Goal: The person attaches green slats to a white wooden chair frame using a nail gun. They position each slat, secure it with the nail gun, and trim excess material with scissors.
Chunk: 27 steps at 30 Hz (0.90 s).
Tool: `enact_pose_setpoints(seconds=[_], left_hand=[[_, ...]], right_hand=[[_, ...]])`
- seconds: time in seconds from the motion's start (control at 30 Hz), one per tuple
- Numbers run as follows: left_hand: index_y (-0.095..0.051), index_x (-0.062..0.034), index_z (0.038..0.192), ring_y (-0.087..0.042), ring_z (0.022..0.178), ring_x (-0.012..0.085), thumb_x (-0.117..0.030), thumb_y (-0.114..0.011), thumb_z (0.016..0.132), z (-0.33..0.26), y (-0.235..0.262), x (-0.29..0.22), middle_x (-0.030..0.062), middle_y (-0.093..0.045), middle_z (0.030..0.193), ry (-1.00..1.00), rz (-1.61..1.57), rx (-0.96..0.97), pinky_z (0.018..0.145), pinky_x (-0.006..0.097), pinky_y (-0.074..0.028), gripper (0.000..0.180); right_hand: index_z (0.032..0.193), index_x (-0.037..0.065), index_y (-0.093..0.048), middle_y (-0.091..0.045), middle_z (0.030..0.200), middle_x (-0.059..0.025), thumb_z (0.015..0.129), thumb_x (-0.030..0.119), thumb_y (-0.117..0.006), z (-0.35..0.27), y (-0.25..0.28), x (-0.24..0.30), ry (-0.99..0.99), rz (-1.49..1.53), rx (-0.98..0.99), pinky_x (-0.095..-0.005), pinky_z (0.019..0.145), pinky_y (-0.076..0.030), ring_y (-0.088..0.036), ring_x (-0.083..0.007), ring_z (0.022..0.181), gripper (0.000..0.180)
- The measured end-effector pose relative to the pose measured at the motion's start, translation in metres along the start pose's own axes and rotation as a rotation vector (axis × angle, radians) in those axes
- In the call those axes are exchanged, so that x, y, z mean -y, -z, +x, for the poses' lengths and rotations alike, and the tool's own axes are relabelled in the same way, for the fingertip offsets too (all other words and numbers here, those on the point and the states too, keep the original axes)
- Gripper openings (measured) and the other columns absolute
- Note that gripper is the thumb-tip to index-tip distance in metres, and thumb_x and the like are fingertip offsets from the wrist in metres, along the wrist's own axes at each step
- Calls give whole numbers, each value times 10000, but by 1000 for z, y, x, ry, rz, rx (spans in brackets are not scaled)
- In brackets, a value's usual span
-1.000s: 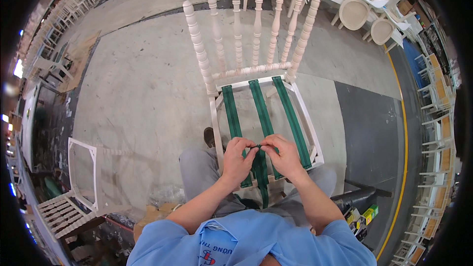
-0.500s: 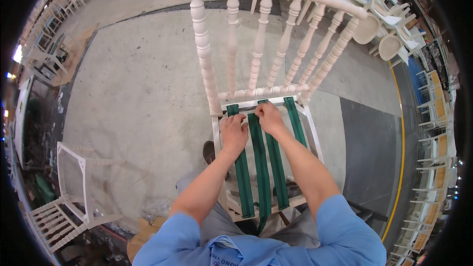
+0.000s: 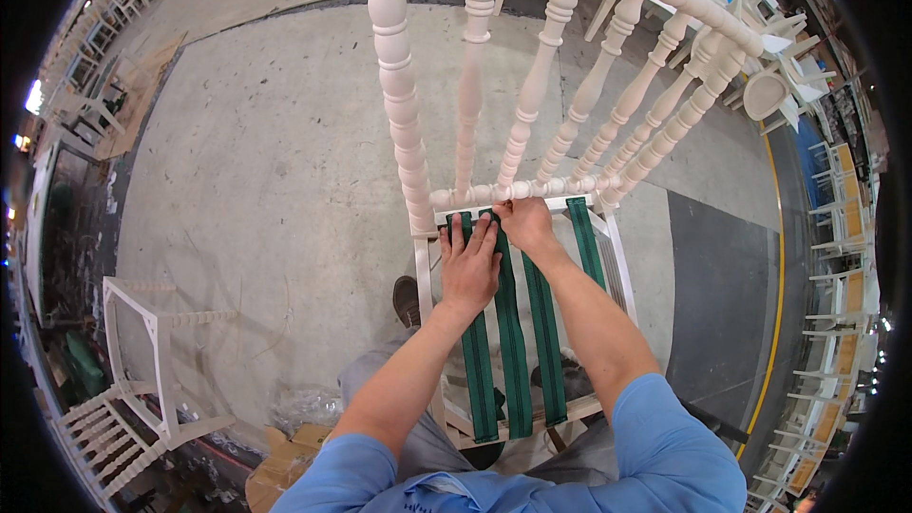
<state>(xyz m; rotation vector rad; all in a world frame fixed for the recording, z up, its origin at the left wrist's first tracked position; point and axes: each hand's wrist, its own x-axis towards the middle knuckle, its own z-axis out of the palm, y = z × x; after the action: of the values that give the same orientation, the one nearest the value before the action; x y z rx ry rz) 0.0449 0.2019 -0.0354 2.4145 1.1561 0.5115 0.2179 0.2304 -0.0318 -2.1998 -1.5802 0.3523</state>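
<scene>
A whitish chair frame (image 3: 620, 256) stands before me, its spindled back (image 3: 404, 104) rising on the far side. Several green webbing straps run front to back over the open seat. My left hand (image 3: 470, 271) lies with fingers outstretched on the two leftmost, touching the second strap (image 3: 511, 351) near its far end. Close by, my right hand (image 3: 525, 225) is closed at the rear seat rail, fingertips pinched beside that strap's end; what they hold is hidden. Under my right wrist passes the third strap (image 3: 544, 351). The rightmost strap (image 3: 586, 245) lies apart from both hands.
Another whitish chair frame (image 3: 166, 361) lies tipped over on the floor at the left. A cardboard box (image 3: 285, 461) and clear plastic (image 3: 309, 407) are near my left elbow. Rows of chairs (image 3: 841, 304) line the right side, with stacked chairs (image 3: 774, 85) at far right.
My left hand has shifted right and flattened onto the straps. The second strap's far end has moved up to the rear rail. The chair back appears closer, and my right hand remains beside the strap.
</scene>
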Motion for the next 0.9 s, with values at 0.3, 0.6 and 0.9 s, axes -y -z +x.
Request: enact_pose_setpoints(seconds=[0.3,0.6,0.9], left_hand=[[-488,-120,1589,-302,1574,454,-186,-758,900,3,-4,-2,51,-419,1690,15,57,11,1265,663,-214,744],[-433,-174,1639,-235,1604,439,-262,-697,957,3,-11,-4,-18,-347,1733,49,133,62,1280,673,-147,737],[-406,-178,1647,-247,1595,445,-271,-709,953,2,-6,-14,-13,-328,1734,6,190,-23,1267,694,-167,763]], right_hand=[[1172,20,-765,-763,1001,-146,906,143,-790,-35,30,-11,-139,491,-60,-355,838,-582,-744,-255,898,294],[1162,-11,-734,-758,1017,-88,989,125,-703,-440,221,-172,-993,117,-615,-338,888,-546,-687,-170,949,222],[1084,-28,-756,-760,989,-201,942,377,-690,-705,234,-163,-1673,-1,-576,-489,799,-564,-739,-387,924,434]])
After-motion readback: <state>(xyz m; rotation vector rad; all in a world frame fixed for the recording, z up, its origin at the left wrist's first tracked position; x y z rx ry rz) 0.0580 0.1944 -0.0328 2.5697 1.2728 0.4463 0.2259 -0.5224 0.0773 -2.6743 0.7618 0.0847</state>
